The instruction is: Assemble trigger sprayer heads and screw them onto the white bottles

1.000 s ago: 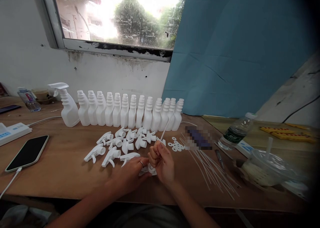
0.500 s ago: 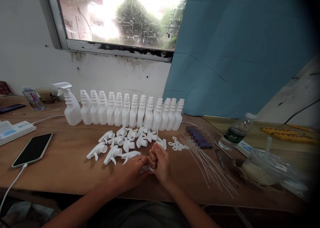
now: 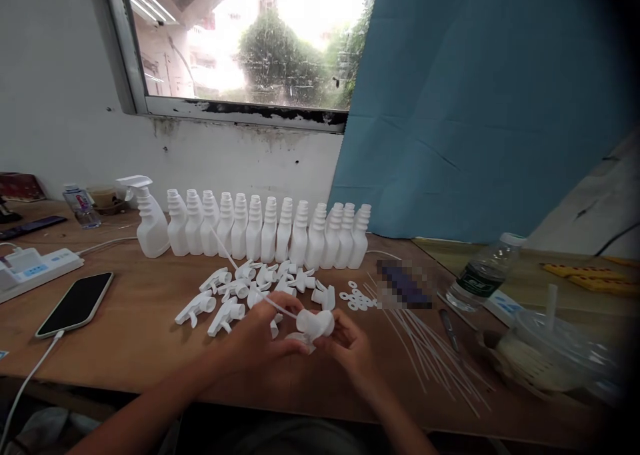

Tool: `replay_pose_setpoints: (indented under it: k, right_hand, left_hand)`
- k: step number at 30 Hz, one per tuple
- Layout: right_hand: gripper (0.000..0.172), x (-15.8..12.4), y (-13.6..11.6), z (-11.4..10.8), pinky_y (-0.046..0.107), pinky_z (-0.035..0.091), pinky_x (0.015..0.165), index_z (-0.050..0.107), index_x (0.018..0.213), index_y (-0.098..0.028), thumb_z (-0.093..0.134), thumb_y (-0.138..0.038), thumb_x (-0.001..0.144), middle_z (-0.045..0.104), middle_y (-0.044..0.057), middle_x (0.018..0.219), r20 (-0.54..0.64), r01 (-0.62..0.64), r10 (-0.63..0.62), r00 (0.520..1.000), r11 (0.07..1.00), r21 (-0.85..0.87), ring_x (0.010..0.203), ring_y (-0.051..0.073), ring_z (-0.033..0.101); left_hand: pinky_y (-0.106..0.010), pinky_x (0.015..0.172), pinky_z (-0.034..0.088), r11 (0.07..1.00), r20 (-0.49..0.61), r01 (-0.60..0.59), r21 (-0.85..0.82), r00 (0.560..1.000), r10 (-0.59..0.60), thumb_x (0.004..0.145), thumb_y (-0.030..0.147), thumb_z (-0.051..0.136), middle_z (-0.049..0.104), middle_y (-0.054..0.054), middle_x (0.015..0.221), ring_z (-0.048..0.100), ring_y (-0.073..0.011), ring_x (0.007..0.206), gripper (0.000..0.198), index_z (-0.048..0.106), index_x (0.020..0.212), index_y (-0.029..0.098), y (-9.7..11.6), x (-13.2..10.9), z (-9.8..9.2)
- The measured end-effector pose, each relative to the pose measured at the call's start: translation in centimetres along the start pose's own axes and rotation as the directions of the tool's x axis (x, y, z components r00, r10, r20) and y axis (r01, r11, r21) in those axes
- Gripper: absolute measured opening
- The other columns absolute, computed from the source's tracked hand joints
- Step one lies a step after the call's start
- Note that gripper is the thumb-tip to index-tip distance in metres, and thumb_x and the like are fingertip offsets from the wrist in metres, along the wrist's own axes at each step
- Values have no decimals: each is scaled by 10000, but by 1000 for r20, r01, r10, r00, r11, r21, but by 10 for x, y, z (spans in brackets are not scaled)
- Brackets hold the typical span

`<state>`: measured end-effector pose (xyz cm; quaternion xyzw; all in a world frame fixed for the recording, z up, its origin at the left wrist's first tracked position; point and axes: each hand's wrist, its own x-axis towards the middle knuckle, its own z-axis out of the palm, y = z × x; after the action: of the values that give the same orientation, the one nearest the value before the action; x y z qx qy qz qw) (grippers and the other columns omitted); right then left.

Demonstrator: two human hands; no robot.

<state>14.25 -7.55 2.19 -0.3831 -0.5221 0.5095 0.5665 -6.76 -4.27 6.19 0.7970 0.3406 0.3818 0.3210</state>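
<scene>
Between the two hands was a white head [image 3: 316,324], a thin tube [image 3: 281,308] running from it up and leftward past the left hand. The right hand [image 3: 354,350] had its fingertips closed on the head's right end; the left hand [image 3: 265,335] was half open, its thumb against the head's underside, and whether it gripped could not be told. Well to the right of the hands stood one water bottle [image 3: 479,282], its green label's pale lettering too small to read; far left, one small bottle [image 3: 81,205] bore a pinkish label, equally unreadable. Beyond the hands ran thirteen open white bottles [image 3: 271,232], with one sprayer [image 3: 153,225], top fitted, at their left end. Just ahead and leftward lay about a dozen spare heads [image 3: 195,307], too overlapped to count surely. Right of the hands were some ten rings [image 3: 361,302] and over ten crossing straws [image 3: 406,323]. One cabled phone [image 3: 80,302] lay far left; one lidded cup [image 3: 550,342] sat far right.
</scene>
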Motion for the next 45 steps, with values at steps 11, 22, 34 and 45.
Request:
replay_pose_setpoints:
  k: [11, 22, 34, 45]
  right_hand:
    - [370, 0, -16, -47, 390, 543, 804, 649, 1033, -218, 815, -307, 714, 727, 96, 1001, -357, 197, -117, 927, 960, 197, 907, 276, 701]
    - [410, -10, -38, -40, 428, 543, 798, 660, 1077, -214, 805, -346, 718, 741, 100, 915, -351, 192, -114, 929, 962, 194, 855, 290, 706]
    - [312, -22, -51, -24, 417, 560, 709, 689, 967, -216, 805, -368, 721, 724, 90, 846, -292, 204, -147, 945, 963, 177, 736, 262, 699]
    - [369, -23, -79, 6, 336, 538, 508, 429, 804, -235, 793, -258, 750, 653, 70, 1228, -219, 269, -231, 948, 949, 163, 534, 152, 644]
  left_hand:
    - [-378, 931, 468, 811, -829, 386, 439, 521, 201, 821, 323, 685, 597, -156, 1172, 575, -225, 1005, 421, 485, 1049, 30, -117, 107, -234]
    - [-309, 739, 488, 747, -868, 475, 466, 407, 282, 774, 296, 709, 723, -55, 955, 595, -173, 735, 411, 606, 1092, 57, -102, 66, -219]
    - [-432, 981, 450, 402, -328, 9, 915, 596, 733, 868, 129, 606, 639, -83, 1227, 573, -274, 1156, 470, 533, 1307, 280, -2, 11, -103]
    - [-440, 984, 442, 366, 12, -394, 843, 695, 719, 895, 80, 558, 624, -109, 1264, 562, -262, 1163, 465, 523, 1330, 242, 37, -7, -33]
